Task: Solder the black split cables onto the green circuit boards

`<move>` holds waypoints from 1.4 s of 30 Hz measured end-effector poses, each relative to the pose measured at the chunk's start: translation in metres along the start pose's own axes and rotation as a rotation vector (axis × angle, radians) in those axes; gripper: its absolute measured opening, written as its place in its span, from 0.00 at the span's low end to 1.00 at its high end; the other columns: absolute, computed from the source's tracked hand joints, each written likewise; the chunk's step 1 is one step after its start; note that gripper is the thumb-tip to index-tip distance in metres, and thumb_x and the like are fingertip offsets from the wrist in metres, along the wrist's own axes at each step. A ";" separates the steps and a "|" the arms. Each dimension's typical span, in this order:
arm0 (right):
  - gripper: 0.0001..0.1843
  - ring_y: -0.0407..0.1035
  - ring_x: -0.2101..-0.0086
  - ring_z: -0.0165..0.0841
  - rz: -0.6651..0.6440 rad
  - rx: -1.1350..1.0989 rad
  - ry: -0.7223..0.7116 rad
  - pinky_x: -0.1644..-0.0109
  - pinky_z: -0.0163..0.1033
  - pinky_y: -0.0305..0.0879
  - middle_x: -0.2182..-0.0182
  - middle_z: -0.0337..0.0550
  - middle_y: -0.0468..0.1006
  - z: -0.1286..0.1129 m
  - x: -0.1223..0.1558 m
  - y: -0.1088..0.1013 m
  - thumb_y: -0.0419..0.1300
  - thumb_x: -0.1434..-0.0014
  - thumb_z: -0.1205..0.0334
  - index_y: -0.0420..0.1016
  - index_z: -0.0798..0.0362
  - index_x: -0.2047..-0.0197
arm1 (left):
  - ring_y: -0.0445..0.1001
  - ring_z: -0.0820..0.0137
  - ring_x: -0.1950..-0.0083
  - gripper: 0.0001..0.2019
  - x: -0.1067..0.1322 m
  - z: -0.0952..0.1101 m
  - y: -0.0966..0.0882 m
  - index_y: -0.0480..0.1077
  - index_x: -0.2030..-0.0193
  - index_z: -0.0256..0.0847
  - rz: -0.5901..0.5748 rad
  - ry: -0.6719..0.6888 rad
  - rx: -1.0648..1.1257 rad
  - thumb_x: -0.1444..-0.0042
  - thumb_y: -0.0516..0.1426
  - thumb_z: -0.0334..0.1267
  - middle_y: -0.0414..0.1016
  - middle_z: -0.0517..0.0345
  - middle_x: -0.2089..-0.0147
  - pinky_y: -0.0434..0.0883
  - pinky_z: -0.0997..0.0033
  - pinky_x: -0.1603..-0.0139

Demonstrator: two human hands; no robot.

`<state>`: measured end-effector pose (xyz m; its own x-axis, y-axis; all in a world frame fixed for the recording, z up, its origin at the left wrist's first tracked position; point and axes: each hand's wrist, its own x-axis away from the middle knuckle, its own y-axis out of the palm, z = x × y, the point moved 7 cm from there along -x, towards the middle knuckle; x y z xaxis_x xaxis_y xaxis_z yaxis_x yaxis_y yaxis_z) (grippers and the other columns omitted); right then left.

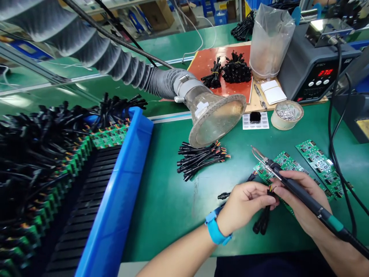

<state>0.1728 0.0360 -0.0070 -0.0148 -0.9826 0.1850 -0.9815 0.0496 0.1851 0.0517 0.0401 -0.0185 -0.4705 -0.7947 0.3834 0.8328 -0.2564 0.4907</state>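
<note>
My left hand (245,200), with a blue strap at the wrist, pinches a black cable (263,221) near its coloured wire ends; its black connectors hang below the fingers. Close against it, my right hand (307,196) grips a soldering iron (300,189), tip pointing up and left, while its thumb and finger meet at the same wire ends. Partly under the hands lies a green circuit board (288,161) with a black cable at its left end. A second circuit board (319,167) lies to the right. What the fingertips cover is hidden.
A fume extractor hood (219,119) hangs over a pile of black cables (198,159). At left stands a blue bin (123,165) of boards with cables. A solder station (319,77) reads 370, near a round tin (287,114). The iron's cord crosses the right side.
</note>
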 end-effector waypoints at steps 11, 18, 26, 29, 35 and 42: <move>0.17 0.75 0.64 0.34 0.091 0.176 0.015 0.65 0.35 0.75 0.64 0.41 0.78 -0.015 0.008 0.002 0.66 0.49 0.62 0.70 0.47 0.55 | 0.73 0.73 0.69 0.04 0.004 0.002 -0.004 0.75 0.72 0.36 0.083 0.076 -0.182 0.53 0.63 0.34 0.76 0.60 0.73 0.70 0.75 0.61; 0.17 0.75 0.68 0.32 0.035 0.324 -0.229 0.68 0.34 0.75 0.67 0.39 0.77 -0.024 0.005 0.001 0.64 0.47 0.62 0.69 0.46 0.53 | 0.75 0.71 0.67 0.08 0.009 0.018 -0.003 0.77 0.60 0.40 0.080 0.329 -0.539 0.47 0.60 0.36 0.78 0.56 0.67 0.73 0.73 0.63; 0.09 0.72 0.57 0.37 -0.098 0.695 -0.493 0.54 0.41 0.72 0.62 0.41 0.77 -0.037 0.005 0.009 0.56 0.42 0.62 0.75 0.46 0.60 | 0.72 0.70 0.66 0.12 0.018 0.027 0.007 0.73 0.53 0.38 0.088 0.543 -1.082 0.40 0.52 0.33 0.73 0.53 0.67 0.73 0.70 0.63; 0.08 0.73 0.62 0.34 -0.054 0.678 -0.489 0.58 0.38 0.73 0.63 0.40 0.77 -0.032 0.008 0.011 0.58 0.43 0.62 0.73 0.46 0.59 | 0.72 0.70 0.67 0.05 0.014 0.023 0.002 0.75 0.65 0.38 0.132 0.424 -0.966 0.46 0.57 0.32 0.72 0.55 0.69 0.72 0.70 0.63; 0.19 0.74 0.65 0.33 0.265 0.516 -0.267 0.61 0.37 0.73 0.64 0.41 0.77 -0.016 0.021 -0.021 0.64 0.47 0.61 0.68 0.48 0.52 | 0.71 0.75 0.76 0.10 0.002 0.000 -0.013 0.69 0.74 0.36 0.126 -0.032 -0.266 0.53 0.64 0.39 0.70 0.63 0.78 0.71 0.76 0.72; 0.18 0.73 0.57 0.36 0.147 0.822 -0.444 0.54 0.40 0.71 0.57 0.41 0.77 -0.006 0.046 -0.053 0.60 0.43 0.62 0.68 0.48 0.48 | 0.71 0.74 0.75 0.10 0.005 0.016 -0.024 0.70 0.61 0.38 0.256 0.159 -0.596 0.50 0.62 0.37 0.72 0.63 0.76 0.71 0.74 0.72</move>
<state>0.2252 -0.0113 -0.0028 -0.0542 -0.9631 -0.2635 -0.7887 0.2031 -0.5802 0.0247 0.0511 -0.0155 -0.2255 -0.9308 0.2877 0.9528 -0.2724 -0.1343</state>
